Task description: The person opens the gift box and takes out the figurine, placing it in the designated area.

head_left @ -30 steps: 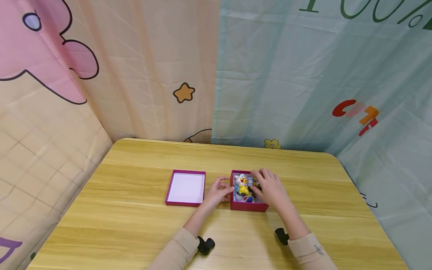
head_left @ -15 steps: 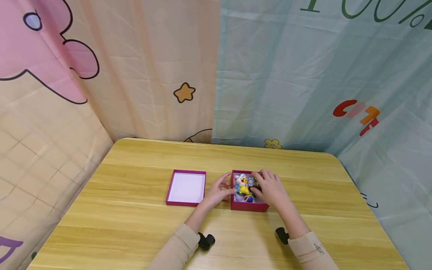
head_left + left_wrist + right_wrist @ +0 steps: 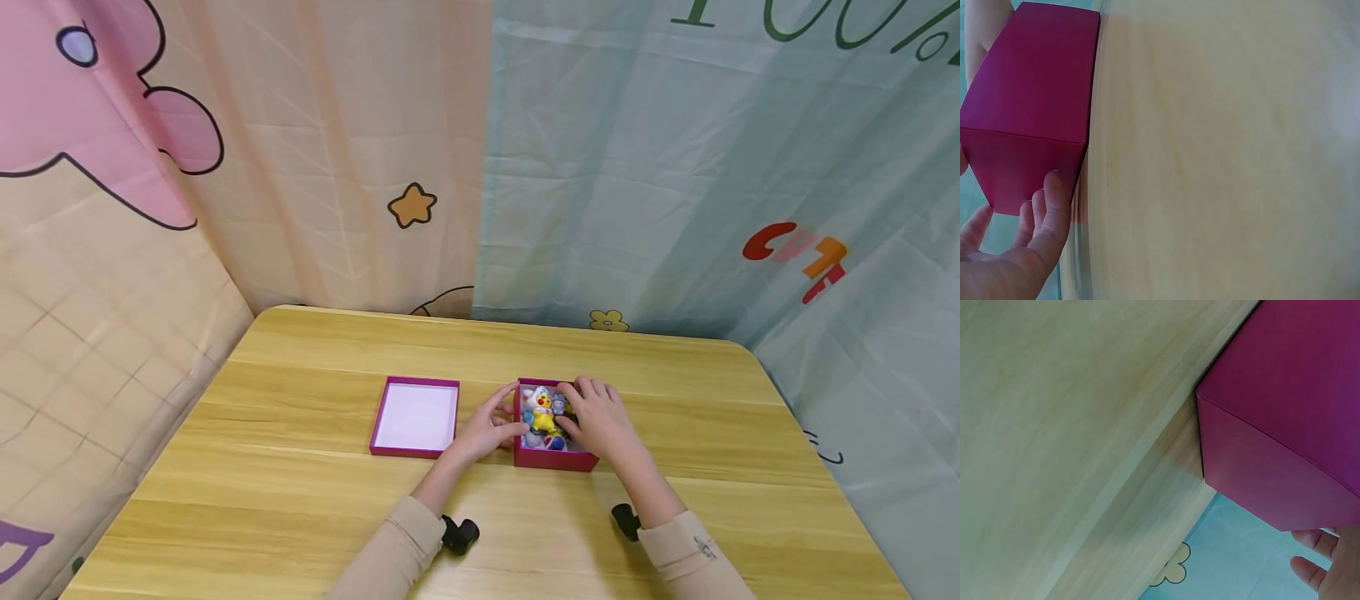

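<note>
A magenta box (image 3: 551,459) stands uncovered on the table, with several small toy figures inside. Among them are a yellow figure with a white hood (image 3: 542,411), a small blue figure (image 3: 558,404) and a red, white and blue ball (image 3: 554,442). My left hand (image 3: 482,429) is at the box's left side; in the left wrist view its loosely extended fingers (image 3: 1055,206) lie against that wall. Over the box's right part, my right hand (image 3: 602,423) reaches inside with thumb and fingers apart. Whatever lies beneath its palm is hidden, so I cannot see if it grips a figure.
Left of the box lies its shallow lid (image 3: 414,417), white inside up, with a magenta rim. The wooden table (image 3: 300,517) ends at a printed curtain (image 3: 637,167) behind. A black wrist camera (image 3: 460,536) is under the left sleeve, another (image 3: 626,522) by the right.
My left hand has shifted slightly right, its index finger now up by the box's far left corner and its thumb at the left rim. The right hand stays almost in place over the box.
</note>
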Available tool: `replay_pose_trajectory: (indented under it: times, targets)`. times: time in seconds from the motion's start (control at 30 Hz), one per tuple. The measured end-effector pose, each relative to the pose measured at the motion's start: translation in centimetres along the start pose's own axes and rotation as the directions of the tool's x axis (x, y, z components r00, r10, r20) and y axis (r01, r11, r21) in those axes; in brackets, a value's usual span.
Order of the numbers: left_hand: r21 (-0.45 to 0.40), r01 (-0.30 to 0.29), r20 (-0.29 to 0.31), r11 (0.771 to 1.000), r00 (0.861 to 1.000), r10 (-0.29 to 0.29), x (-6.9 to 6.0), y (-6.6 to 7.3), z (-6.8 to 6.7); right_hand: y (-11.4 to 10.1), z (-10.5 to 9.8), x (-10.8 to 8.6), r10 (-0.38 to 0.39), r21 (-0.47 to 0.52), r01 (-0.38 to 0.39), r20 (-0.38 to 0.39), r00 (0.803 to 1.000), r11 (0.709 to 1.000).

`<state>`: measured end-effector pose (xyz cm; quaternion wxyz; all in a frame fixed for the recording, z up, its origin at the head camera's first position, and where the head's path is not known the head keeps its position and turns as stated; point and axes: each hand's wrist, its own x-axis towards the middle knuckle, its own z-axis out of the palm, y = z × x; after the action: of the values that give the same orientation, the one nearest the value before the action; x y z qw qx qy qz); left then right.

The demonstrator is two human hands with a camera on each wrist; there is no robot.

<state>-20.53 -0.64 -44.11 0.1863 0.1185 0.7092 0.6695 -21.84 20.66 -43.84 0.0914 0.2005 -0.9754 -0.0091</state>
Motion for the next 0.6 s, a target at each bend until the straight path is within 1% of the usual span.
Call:
replay_pose_trajectory:
  times: [0.27, 0.6]
  targets:
    - [0.002, 0.007, 0.015, 1.000, 1.000, -0.007, -0.06, -0.02, -0.06, -0.02, 0.29, 0.13, 0.006, -0.025, -0.006, 0.006, 1.000, 1.000]
    - [-0.001, 0.017, 0.023, 1.000, 1.000, -0.017, -0.33, 0.32, -0.06, -0.01, 0.51, 0.19, 0.010, -0.033, -0.010, 0.003, 1.000, 0.999]
